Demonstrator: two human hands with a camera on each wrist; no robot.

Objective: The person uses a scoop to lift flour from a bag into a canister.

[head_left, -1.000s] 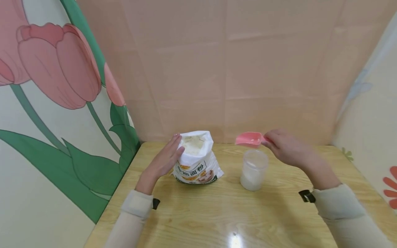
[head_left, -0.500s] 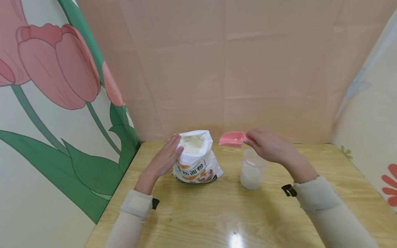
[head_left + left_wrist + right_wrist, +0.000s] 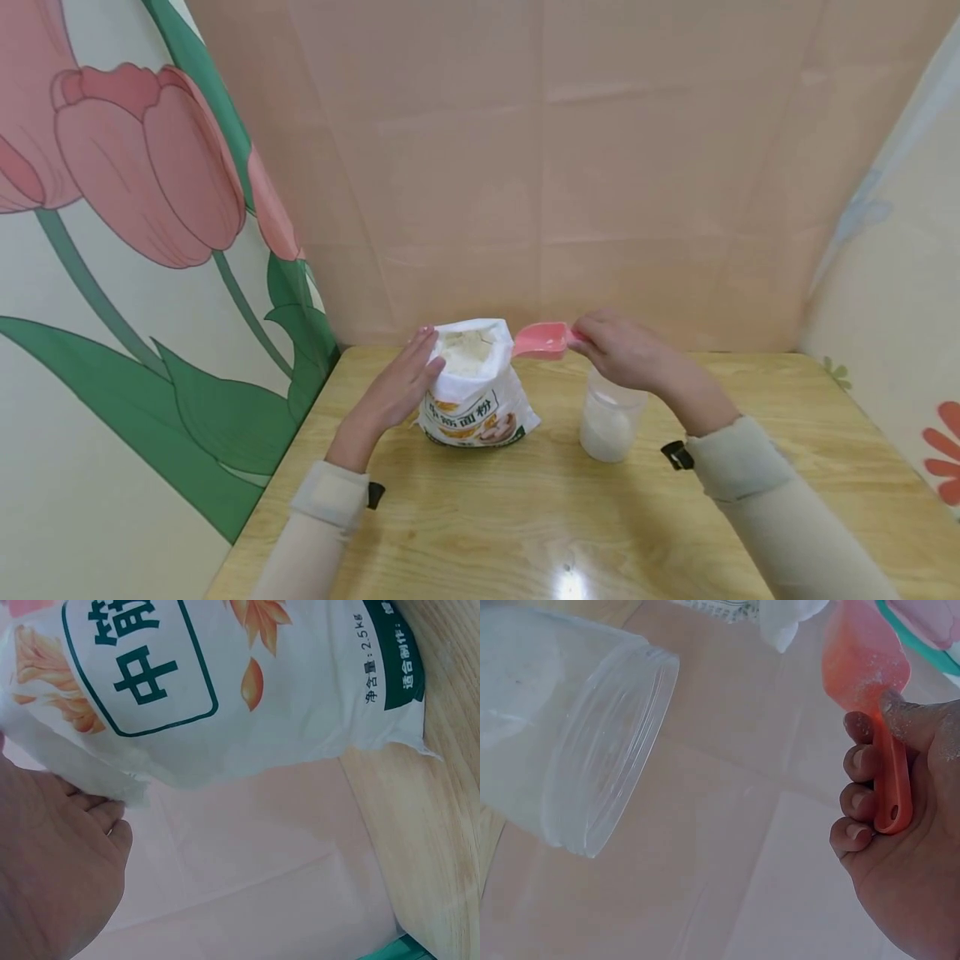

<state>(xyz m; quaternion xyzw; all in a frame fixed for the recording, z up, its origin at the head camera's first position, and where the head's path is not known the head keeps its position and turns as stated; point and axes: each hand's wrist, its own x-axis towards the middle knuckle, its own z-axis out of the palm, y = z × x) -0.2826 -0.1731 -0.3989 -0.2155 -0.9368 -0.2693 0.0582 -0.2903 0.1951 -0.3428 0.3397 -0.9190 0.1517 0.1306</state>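
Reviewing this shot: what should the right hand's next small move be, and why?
Probably shift the pink scoop leftward over the open flour bag and lower it in: the right hand grips it beside the bag's rim, the left hand touches that rim, flour shows inside, and only powdery traces are visible in the scoop.

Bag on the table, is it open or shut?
Open: in the head view, the bag has its top spread wide, showing pale flour inside.

right fingers (image 3: 589,332) grip scoop (image 3: 543,340) beside white bag (image 3: 467,387)
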